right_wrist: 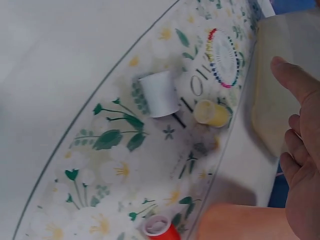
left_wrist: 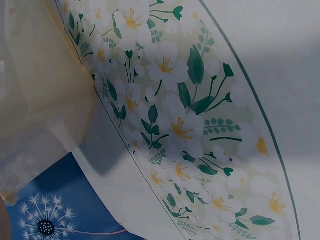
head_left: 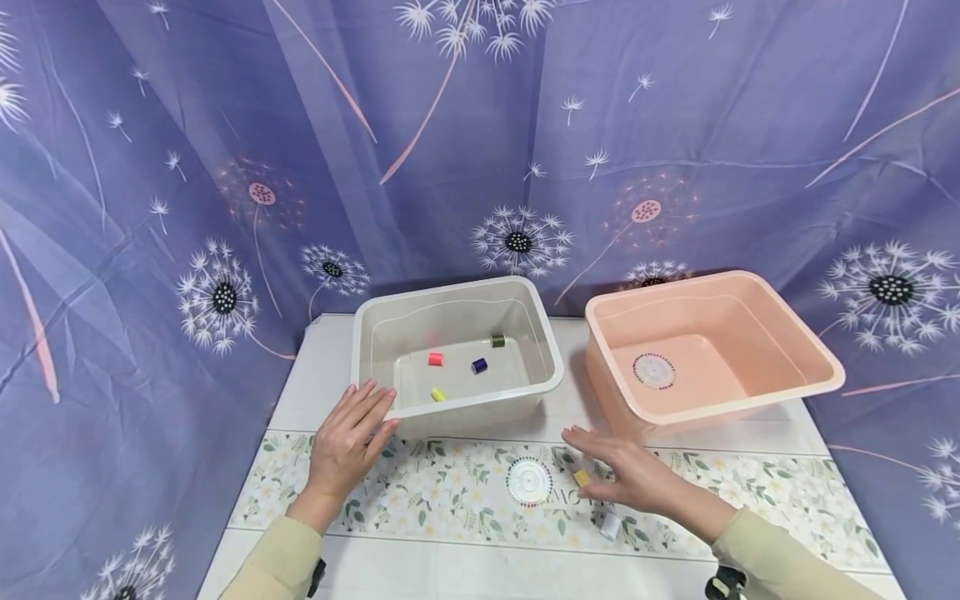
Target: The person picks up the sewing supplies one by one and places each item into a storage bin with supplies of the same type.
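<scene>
My left hand (head_left: 348, 442) rests on the near left rim of the grey bin (head_left: 457, 410), fingers extended. In the bin lie several thread spools: a pink one (head_left: 436, 359), a dark blue one (head_left: 479, 365), a dark green one (head_left: 498, 341) and a yellow one (head_left: 438, 395). My right hand (head_left: 637, 472) is over the table with loose fingers, holding nothing. Near it are a yellow spool (right_wrist: 211, 114) and a larger white spool (right_wrist: 160, 94). A red spool (right_wrist: 167, 234) shows in the right wrist view; in the head view my right hand hides it.
A peach bin (head_left: 607, 392) stands at the right with a round pin wheel (head_left: 654, 372) inside. Another bead-edged pin wheel (head_left: 529, 482) lies on the floral runner (head_left: 450, 492) between my hands. A blue dandelion-print curtain (head_left: 420, 208) hangs behind and beside the table.
</scene>
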Motion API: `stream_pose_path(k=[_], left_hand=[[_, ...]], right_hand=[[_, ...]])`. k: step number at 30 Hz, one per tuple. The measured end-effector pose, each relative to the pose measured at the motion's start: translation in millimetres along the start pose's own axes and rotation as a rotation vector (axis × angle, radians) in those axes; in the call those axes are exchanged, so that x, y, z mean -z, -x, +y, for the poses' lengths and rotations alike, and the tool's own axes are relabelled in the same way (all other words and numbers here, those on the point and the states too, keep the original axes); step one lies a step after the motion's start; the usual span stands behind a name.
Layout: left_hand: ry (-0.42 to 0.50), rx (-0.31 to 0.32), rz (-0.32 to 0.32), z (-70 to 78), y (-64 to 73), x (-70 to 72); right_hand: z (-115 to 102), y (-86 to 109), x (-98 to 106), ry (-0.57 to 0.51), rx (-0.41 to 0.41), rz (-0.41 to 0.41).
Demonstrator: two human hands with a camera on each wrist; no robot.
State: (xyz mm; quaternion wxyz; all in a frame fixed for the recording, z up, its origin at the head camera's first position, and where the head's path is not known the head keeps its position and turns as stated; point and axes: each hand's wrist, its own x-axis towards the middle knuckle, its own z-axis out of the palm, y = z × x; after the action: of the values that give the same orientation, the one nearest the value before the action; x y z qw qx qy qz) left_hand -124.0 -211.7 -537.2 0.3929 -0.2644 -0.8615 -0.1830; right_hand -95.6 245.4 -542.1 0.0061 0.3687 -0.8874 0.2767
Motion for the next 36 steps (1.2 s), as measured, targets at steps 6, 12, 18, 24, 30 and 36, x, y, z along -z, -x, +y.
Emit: stream_pose_path(k=[6, 12, 18, 24, 30, 36], left_hand=[[0.013, 0.0, 0.003, -0.2, 0.5, -0.5], [0.012, -0.002, 0.009, 0.0, 0.0, -0.1], [0.012, 0.0, 0.008, -1.1, 0.9, -0.9], [0.003, 0.004, 0.005, -1.4, 1.3, -1.3], [0.0, 0.003, 0.004, -1.6, 1.4, -1.3], [0.022, 0.003, 0.003, -2.5, 2.3, -1.4]], right_hand=[[6.6, 7.1, -9.9, 0.059, -0.002, 0.01], [13.8, 11.4, -17.3, 0.033, -0.009, 0.003], [20.7, 15.3, -22.2, 0.025, 0.01, -0.005], [24.8, 20.0, -25.2, 0.034, 0.036, -0.01], [27.4, 22.3, -28.6, 0.014, 0.004, -0.044], [29.4, 23.7, -33.8, 0.015, -0.061, -0.114]])
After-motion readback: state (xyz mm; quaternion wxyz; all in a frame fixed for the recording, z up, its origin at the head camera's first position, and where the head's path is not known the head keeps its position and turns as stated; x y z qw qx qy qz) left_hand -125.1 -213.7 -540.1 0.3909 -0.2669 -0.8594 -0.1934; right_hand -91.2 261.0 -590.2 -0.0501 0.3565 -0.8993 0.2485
